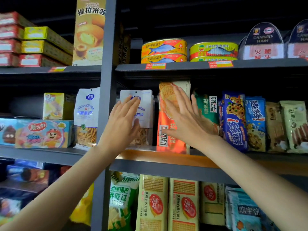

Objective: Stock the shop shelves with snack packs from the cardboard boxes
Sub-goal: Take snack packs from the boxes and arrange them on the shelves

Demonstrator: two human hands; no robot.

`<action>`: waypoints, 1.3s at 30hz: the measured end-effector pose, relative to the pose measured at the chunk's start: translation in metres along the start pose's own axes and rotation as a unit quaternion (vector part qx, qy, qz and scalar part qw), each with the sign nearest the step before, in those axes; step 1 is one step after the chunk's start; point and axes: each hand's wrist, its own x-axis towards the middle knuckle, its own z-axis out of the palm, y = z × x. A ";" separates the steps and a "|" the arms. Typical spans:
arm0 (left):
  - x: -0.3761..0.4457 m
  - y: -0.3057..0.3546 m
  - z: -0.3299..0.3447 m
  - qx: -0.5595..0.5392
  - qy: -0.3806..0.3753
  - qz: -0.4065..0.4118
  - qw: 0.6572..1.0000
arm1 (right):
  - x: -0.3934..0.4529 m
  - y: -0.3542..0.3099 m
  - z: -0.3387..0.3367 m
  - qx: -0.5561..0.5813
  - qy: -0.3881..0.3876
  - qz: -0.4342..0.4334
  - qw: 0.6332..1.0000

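**Squaring up two packs on the middle shelf**

Left hand [124, 120] spread flat, fingers straight, laid against the face of a white stand-up pouch [145, 104]; nothing gripped, only pressed, thumb low near the clear window at the pouch's foot. Right hand [184, 115] likewise released, fingers fanned, palm held over the tall orange biscuit pack [168, 139] just beside the pouch; contact likely but not certain from this angle. Judged as a pushing-back and straightening step: flat palms suit nudging upright packs deeper and level with their neighbours, so fronts face outward and nothing topples.

Both packs standing upright near the front of the middle shelf [166, 167], directly ahead of the two hands, pouch just right of the grey upright post [106, 80]. Cardboard boxes not in view.

Materials: pouch of smooth, slightly glossy film, soft-sided, with a punched hang hole at the top and a transparent lower panel showing pale stick-shaped snacks. Orange pack taller, narrow, crinkly wrapper printed with round biscuits, likely stiffened by its stacked contents. Past the right hand, a green pack [208, 105] and a blue cookie pack [235, 120], both shiny film with pinched seams, leaning a little. Beyond the left hand, across the post, a matching white pouch [86, 114]. Above the hands, oval fish tins [164, 50], hard metal, stacked in twos. Shelf of matt grey metal, thin-lipped.
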 end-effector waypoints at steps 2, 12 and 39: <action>-0.005 -0.012 -0.010 0.035 0.004 0.044 0.998 | 0.008 -0.012 0.004 -0.022 -0.042 -0.016 0.999; -0.022 -0.050 -0.031 0.103 -0.008 0.089 0.991 | 0.033 -0.045 0.031 -0.135 -0.121 -0.061 0.982; 0.020 0.000 -0.009 0.234 -0.248 0.084 0.936 | 0.012 0.001 0.005 0.047 -0.030 0.112 0.992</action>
